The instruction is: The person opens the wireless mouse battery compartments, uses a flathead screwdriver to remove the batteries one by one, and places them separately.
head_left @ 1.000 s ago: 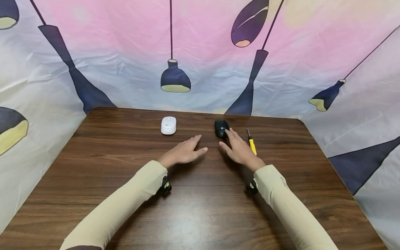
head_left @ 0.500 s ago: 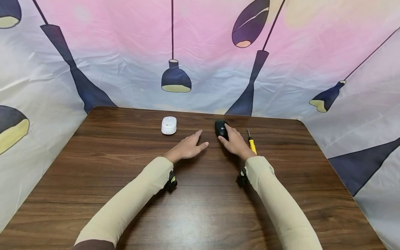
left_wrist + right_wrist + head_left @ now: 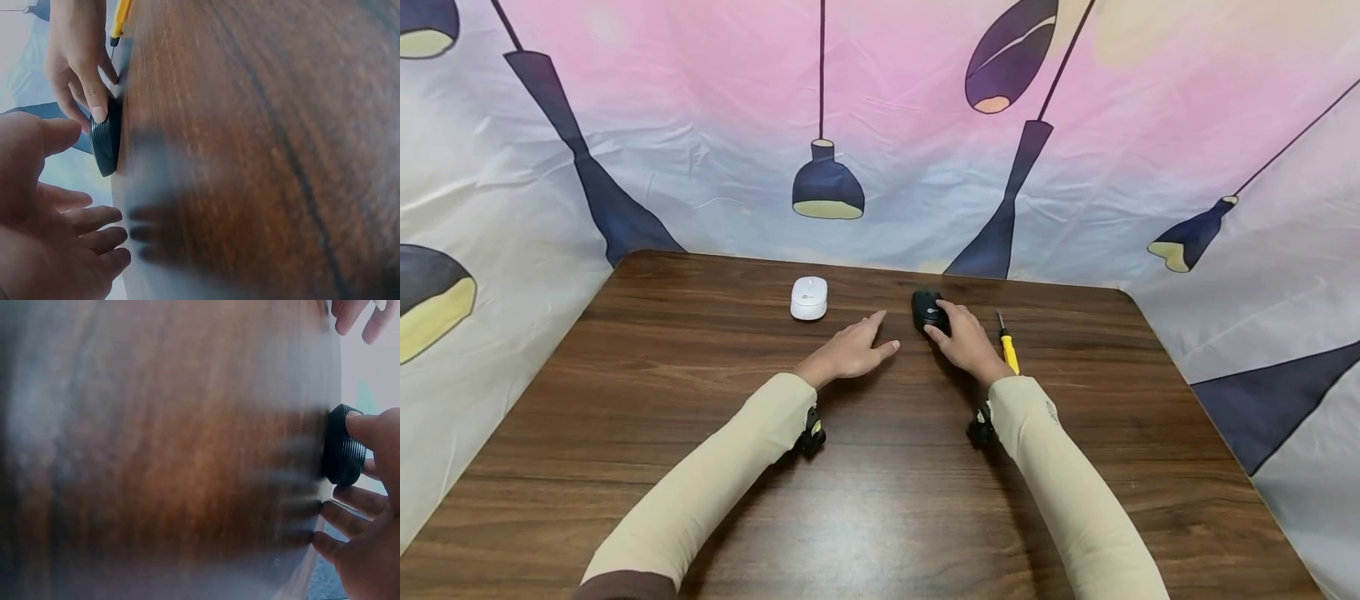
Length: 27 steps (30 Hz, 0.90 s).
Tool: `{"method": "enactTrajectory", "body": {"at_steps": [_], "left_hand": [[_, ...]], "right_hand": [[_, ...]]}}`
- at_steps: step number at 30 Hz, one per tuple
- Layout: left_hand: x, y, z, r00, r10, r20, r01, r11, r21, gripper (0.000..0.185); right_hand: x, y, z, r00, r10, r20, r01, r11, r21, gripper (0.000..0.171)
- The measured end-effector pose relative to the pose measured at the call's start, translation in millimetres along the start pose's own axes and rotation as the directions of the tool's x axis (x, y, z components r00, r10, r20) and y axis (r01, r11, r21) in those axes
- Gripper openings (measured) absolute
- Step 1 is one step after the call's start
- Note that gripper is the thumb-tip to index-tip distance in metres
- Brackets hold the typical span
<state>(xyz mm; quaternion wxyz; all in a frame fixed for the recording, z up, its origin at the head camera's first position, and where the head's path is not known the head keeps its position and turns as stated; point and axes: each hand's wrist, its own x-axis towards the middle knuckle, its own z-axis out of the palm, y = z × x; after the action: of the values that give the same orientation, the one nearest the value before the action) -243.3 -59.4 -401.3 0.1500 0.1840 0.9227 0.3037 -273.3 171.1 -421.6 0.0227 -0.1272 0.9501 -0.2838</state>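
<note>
Sitting between thumb and fingers of the right hand (image 3: pixel 964 340), which pinches its sides, the black mouse (image 3: pixel 927 310) should handle light, stiff and slick on top, its ribbed flank (image 3: pixel 102 139) against the thumb likely the surest hold, while the left hand (image 3: pixel 848 350) spreads its fingers nearby.

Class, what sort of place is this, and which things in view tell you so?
Probably an indoor recording corner: printed cloth hangs behind and beside a wooden table, and a small black device sits at each sleeve cuff.
</note>
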Motion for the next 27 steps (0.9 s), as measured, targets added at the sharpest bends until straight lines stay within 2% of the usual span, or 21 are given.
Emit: {"method": "enactTrajectory", "body": {"at_steps": [18, 27], "left_hand": [[3.1, 3.3, 4.0, 1.0, 0.007, 0.014, -0.007, 1.0, -0.01, 0.066], [3.0, 3.4, 5.2, 0.999, 0.037, 0.009, -0.037, 0.999, -0.012, 0.066]], "right_hand": [[-6.8, -9.0, 3.4, 0.998, -0.062, 0.022, 0.061, 0.998, 0.02, 0.061], [-8.8, -13.9, 7.0, 0.996, -0.076, 0.037, 0.075, 0.997, 0.026, 0.061]]}}
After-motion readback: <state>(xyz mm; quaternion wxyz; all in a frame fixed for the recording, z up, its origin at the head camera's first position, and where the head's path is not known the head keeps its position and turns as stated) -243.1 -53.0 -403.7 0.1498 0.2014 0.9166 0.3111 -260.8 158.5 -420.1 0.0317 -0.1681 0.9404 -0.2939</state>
